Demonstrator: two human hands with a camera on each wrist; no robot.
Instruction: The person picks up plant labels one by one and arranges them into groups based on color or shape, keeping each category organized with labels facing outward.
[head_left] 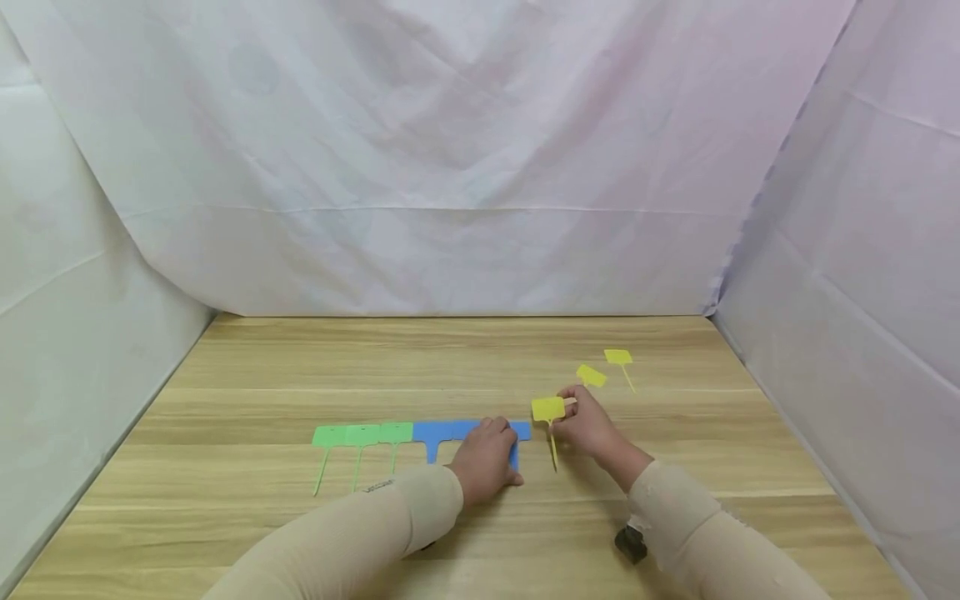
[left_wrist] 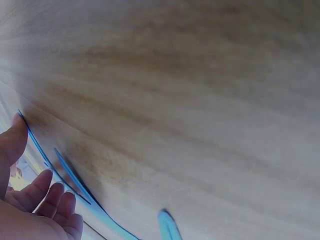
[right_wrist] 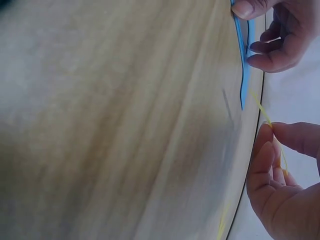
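Note:
In the head view, T-shaped plant labels lie in a row on the wooden table. Green plant labels (head_left: 328, 436) form its left part and blue plant labels (head_left: 432, 431) its right part. My left hand (head_left: 483, 458) covers part of the blue ones and holds the rightmost blue plant label (head_left: 522, 431), thumb by its stem and fingers at its head. Just right of the row, my right hand (head_left: 592, 425) pinches a yellow plant label (head_left: 547, 408), stem pointing down toward the table. The right wrist view shows this label's thin yellow edge (right_wrist: 261, 108) between thumb and fingertips.
Two more yellow plant labels, one tilted (head_left: 592, 376) and one farther back (head_left: 618, 357), lie beyond my right hand. White cloth (head_left: 450, 167) hangs behind the table (head_left: 337, 358) and on both sides. A black object (head_left: 631, 544) sits by my right sleeve.

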